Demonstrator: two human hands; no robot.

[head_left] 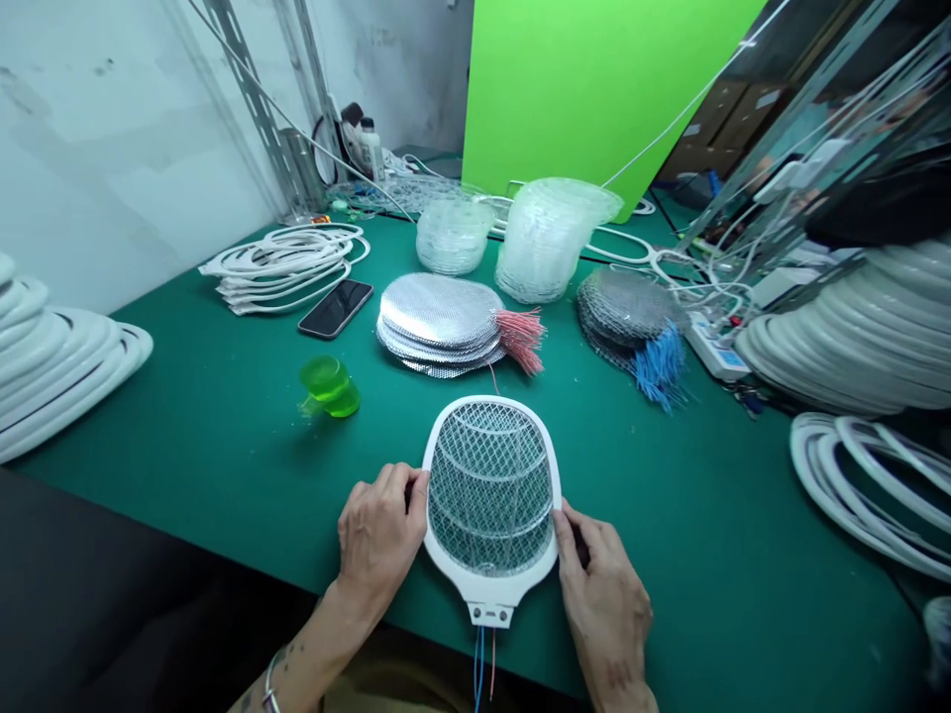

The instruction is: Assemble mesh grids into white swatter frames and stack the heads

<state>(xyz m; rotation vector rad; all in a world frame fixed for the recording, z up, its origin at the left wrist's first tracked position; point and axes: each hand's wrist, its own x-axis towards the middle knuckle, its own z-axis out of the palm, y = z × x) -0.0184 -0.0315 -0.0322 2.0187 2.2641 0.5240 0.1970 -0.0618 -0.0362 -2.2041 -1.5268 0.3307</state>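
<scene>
Swatter head (pixel 490 495), a white oval frame with wire mesh, lies flat near the middle of the tabletop's (pixel 223 446) near edge. Its short neck points at the person, and thin blue and red wires (pixel 481 665) hang from the neck over that edge.

At the left edge a stack of white frames (pixel 52 366) leans. Toward the far left corner lies a bundle of white rims (pixel 286 262), with a dark phone (pixel 336 307) just beside it. A translucent green cup (pixel 331 386) sits on its side nearer the middle.

The left hand (pixel 378 540) closes its grip on the frame's left rim, fingers curled against it.

Behind the swatter head, well apart from it, lies a pile of silver mesh ovals (pixel 442 322) with red wire tails. Two stacks of clear plastic shells (pixel 550 238) stand farther back, before an upright green board (pixel 594 79).

The right hand (pixel 605 594) mirrors the left, its grip closed on the frame's right rim with the fingertips on the white edge.

Farther right a pile of darker mesh ovals (pixel 628 317) trails blue wires, near a white power strip (pixel 713 347). At the right edge a tall stack of white rings (pixel 854 327) rises. Loose white hoops (pixel 869 485) lie nearer the right near corner.
</scene>
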